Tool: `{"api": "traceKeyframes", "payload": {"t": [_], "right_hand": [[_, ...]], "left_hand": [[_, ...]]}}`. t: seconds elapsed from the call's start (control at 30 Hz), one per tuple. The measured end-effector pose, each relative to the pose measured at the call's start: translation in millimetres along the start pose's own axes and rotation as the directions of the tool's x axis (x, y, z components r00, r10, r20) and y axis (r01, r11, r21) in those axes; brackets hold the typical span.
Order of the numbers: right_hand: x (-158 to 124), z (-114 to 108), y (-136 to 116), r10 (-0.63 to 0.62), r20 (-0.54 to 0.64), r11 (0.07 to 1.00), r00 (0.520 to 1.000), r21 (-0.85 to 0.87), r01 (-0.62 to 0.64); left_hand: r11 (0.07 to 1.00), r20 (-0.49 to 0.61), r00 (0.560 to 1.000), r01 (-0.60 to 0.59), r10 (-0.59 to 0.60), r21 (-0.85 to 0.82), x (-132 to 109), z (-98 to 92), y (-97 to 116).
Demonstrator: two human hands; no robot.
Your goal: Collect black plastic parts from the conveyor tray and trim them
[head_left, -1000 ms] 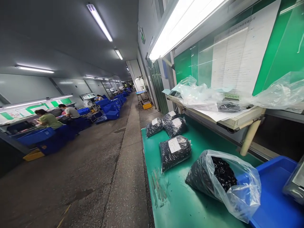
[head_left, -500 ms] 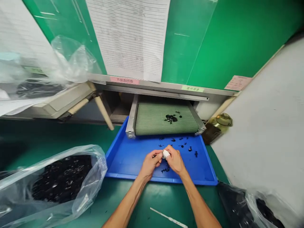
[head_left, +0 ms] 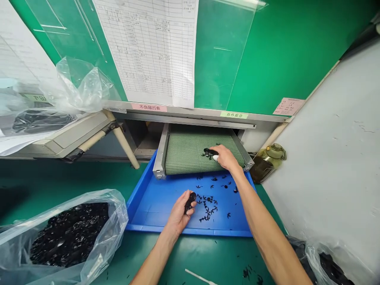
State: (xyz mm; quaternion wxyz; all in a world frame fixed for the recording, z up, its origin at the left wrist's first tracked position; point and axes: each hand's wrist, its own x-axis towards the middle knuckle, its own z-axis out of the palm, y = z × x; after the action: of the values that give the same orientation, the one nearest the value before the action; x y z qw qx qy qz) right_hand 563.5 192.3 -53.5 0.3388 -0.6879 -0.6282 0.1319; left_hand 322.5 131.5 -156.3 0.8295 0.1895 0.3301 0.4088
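While my left hand point(head_left: 178, 215) clamps a small black part point(head_left: 190, 202) between thumb and fingers point(head_left: 190, 211) above the blue tray point(head_left: 185, 230), my right hand point(head_left: 226, 157) rests its fingers, held together, on black pieces point(head_left: 209, 153) on the green mesh tray point(head_left: 190, 152)

Tray point(head_left: 142, 211): smooth, glossy blue plastic.
Frame behind tray point(head_left: 160, 152): bare metal.
Mat within frame point(head_left: 185, 154): matt, rough green mesh.
Bag left of tray point(head_left: 117, 221): glossy clear plastic.
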Motion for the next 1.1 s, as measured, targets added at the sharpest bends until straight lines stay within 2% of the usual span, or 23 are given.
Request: {"api": "traceKeyframes", "payload": {"t": [0.1, 0.2, 0.27, 0.33, 0.47, 0.53, 0.6, 0.67, 0.83, 0.97, 1.1], "right_hand": [[20.2, -0.8, 7.8, 0.031, -0.005, 0.997, 1.0, 0.065, -0.03], [10.9, -2.2, 18.6, 0.108, -0.061, 0.984, 0.992, 0.151, -0.098], [-9.3, 0.8, 22.0, 0.148, -0.054, 0.964, 0.988, 0.23, -0.132], [-37.4, 12.3, 18.9, 0.152, 0.004, 0.939, 0.988, 0.311, -0.146], [-98.3, 57.3, -3.7, 0.099, 0.145, 0.902, 0.984, 0.404, -0.151], [-120.9, 77.8, -15.4, 0.077, 0.172, 0.903, 0.982, 0.406, -0.142], [-134.3, 87.6, -22.5, 0.05, 0.171, 0.917, 0.984, 0.383, -0.113], [-139.6, 84.9, -24.6, 0.0, 0.181, 0.937, 0.983, 0.343, -0.063], [-143.0, 52.9, -19.9, -0.098, 0.294, 0.971, 0.951, 0.237, 0.027], [-150.6, 38.7, -18.2, -0.101, 0.392, 0.978, 0.915, 0.207, 0.02], [-152.2, 42.1, -17.8, -0.068, 0.418, 0.973, 0.906, 0.228, -0.033]], "left_hand": [[1.0, -0.005, 1.0, -0.012, 0.012, -0.012, -3.1, -2.5, 3.4], [1.0, 0.014, 1.0, -0.006, 0.006, 0.005, -5.2, -3.9, 5.8], [0.999, 0.024, 1.0, 0.001, -0.002, 0.037, -5.5, -3.0, 5.6], [0.996, 0.039, 0.999, 0.008, -0.012, 0.09, -5.5, 0.1, 3.5], [0.973, 0.128, 0.992, -0.006, -0.023, 0.229, -5.8, 9.1, -3.9], [0.957, 0.162, 0.987, -0.036, -0.012, 0.289, -6.1, 11.1, -7.2], [0.939, 0.173, 0.985, -0.065, 0.006, 0.338, -6.2, 10.3, -9.5], [0.92, 0.181, 0.983, -0.081, 0.011, 0.384, -6.1, 8.0, -10.8], [0.858, 0.226, 0.971, -0.046, -0.083, 0.512, -6.5, 5.2, -12.4], [0.802, 0.26, 0.945, 0.006, -0.201, 0.598, -6.7, 5.8, -11.2], [0.794, 0.289, 0.929, 0.007, -0.23, 0.608, -6.4, 5.5, -11.1]]}}
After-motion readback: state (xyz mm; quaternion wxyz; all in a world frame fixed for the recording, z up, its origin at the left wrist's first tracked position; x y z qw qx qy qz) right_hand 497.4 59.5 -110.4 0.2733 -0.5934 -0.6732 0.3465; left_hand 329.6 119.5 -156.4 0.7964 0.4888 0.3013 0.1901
